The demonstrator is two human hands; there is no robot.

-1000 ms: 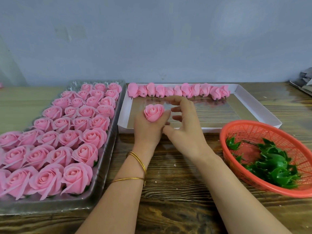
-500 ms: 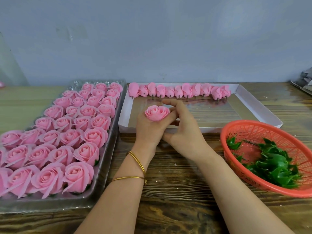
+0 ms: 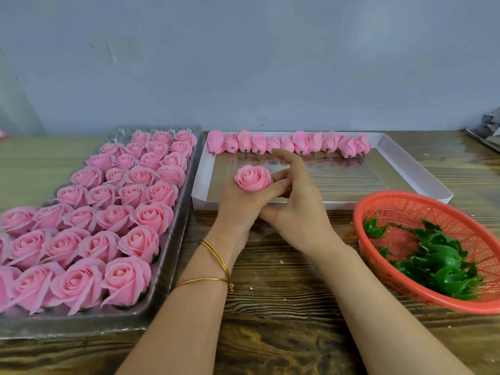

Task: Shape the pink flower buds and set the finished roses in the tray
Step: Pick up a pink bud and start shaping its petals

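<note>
**The tight bud of a second before had spread into a wide rose [image 3: 252,178] in my left hand [image 3: 238,209], so I judged it nearly ready for the tray [image 3: 81,327].**

The wood-grained desk [image 3: 270,307] carried the clear, ribbed plastic tray at 9 o'clock. It was almost filled with finished roses [image 3: 108,212], soft, matte and layered. At 12 o'clock sat a shallow white card box [image 3: 330,205] with a glossy floor and a row of closed, pointed buds [image 3: 286,142] along its far wall. At 3 o'clock was a round orange mesh basket [image 3: 433,209] of shiny, jagged green calyxes [image 3: 443,261]. My left hand gripped the rose from below, over the box's near edge, with thin gold bangles [image 3: 216,255] on that wrist. My right hand [image 3: 297,209] curled its fingers against the flower's 3 o'clock side, index lifted, where earlier they had been spread above it.
</note>
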